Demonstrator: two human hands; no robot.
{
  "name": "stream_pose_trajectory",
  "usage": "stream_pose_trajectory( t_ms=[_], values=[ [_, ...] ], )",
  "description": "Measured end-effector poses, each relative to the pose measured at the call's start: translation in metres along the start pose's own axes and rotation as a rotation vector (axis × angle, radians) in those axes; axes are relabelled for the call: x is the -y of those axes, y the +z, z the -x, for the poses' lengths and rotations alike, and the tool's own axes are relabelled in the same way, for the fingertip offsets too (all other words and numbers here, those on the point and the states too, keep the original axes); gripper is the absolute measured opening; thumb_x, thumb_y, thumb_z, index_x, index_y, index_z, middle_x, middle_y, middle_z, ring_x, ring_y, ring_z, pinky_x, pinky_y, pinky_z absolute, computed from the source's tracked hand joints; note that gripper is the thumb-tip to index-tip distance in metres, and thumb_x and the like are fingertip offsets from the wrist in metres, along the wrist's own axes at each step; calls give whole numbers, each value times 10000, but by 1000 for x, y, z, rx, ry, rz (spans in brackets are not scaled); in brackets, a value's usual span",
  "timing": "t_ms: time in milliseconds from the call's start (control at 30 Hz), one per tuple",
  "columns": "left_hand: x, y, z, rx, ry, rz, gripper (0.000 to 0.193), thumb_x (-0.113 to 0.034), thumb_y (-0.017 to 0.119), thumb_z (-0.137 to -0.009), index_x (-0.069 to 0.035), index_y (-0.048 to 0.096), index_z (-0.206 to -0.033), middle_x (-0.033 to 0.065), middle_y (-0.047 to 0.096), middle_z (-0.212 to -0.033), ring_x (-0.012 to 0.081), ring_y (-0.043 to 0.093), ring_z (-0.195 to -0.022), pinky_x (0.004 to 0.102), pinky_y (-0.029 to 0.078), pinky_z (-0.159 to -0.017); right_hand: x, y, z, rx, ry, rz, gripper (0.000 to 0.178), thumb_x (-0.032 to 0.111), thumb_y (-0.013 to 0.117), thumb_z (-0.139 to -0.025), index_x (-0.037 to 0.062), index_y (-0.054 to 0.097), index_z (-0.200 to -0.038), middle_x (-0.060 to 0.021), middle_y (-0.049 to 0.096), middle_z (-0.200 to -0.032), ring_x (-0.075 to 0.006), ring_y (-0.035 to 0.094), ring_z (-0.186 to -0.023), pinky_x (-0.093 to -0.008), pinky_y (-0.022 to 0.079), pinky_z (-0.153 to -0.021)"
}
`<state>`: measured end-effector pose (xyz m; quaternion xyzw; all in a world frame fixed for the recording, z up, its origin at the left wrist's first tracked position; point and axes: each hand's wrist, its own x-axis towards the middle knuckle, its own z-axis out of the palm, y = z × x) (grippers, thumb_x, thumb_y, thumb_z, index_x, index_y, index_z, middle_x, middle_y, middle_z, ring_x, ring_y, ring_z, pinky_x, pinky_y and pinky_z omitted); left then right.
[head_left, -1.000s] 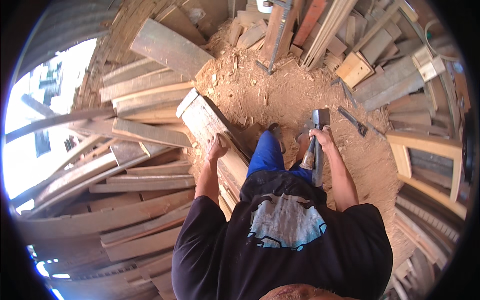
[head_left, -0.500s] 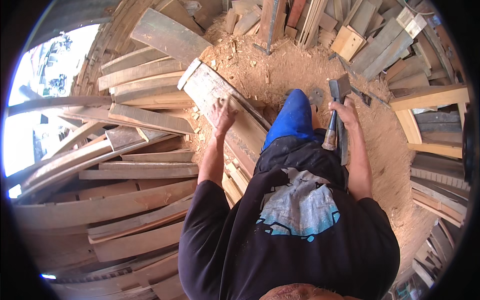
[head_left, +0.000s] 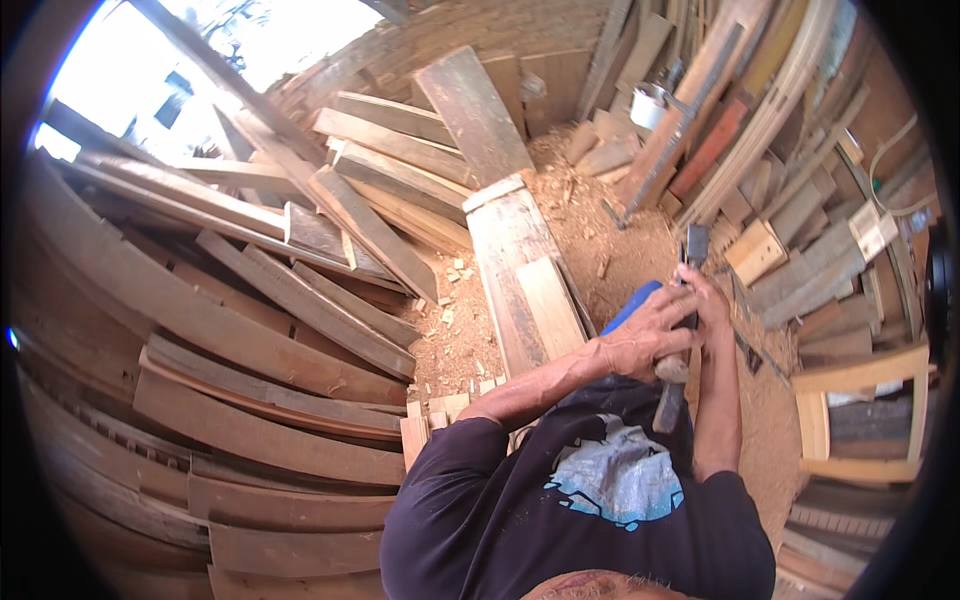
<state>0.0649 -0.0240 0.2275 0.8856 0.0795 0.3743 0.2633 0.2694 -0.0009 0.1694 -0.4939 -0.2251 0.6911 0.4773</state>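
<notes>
My right hand (head_left: 710,300) is wrapped round a hammer, its dark metal head (head_left: 697,244) above the fist and its handle (head_left: 668,408) pointing down toward my lap. Reaching across my body, my left hand (head_left: 650,335) curls its fingers at the chisel, whose rounded wooden handle end (head_left: 672,370) shows beneath it. The chisel's blade is hidden by the hands. To the left of them a pale wooden piece (head_left: 552,305) lies on the long plank bench (head_left: 505,270), touched by neither hand. The bench has a raised strip at its far end.
Stacked boards (head_left: 280,440) fill the left side. Wood shavings (head_left: 570,205) cover the floor around the bench. Upright planks (head_left: 690,110) and a white cup (head_left: 648,105) stand at the back. A pale wooden frame (head_left: 862,465) is on the right.
My left hand has left the bench and crossed right to the chisel beside my right hand. The pale piece on the bench now shows uncovered. The view has turned leftward.
</notes>
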Motion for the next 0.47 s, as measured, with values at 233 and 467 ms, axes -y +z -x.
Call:
stream_pose_trajectory(
  t_ms=[233, 467],
  values=[
    [23, -56, -3, -290, -127, 559, 392, -98, 788, -669, -48, 625, -1021, 96, 655, -1052, 257, 631, -995, 411, 467, -954, 20, 53, 23, -48, -293, 286, 319, 365, 715, -921, 62, 613, -925, -30, 591, -680, -116, 561, -564, -284, 462, -532],
    [101, -89, 13, -542, -874, 342, 309, -154, 722, -835, -142, 678, -1140, 39, 702, -1083, 170, 649, -1045, 336, 508, -962, 18, 62, 50, -78, -643, 497, 228, 248, 684, -925, 31, 616, -910, -39, 607, -643, -133, 566, -579, -302, 452, -560]
  ],
)
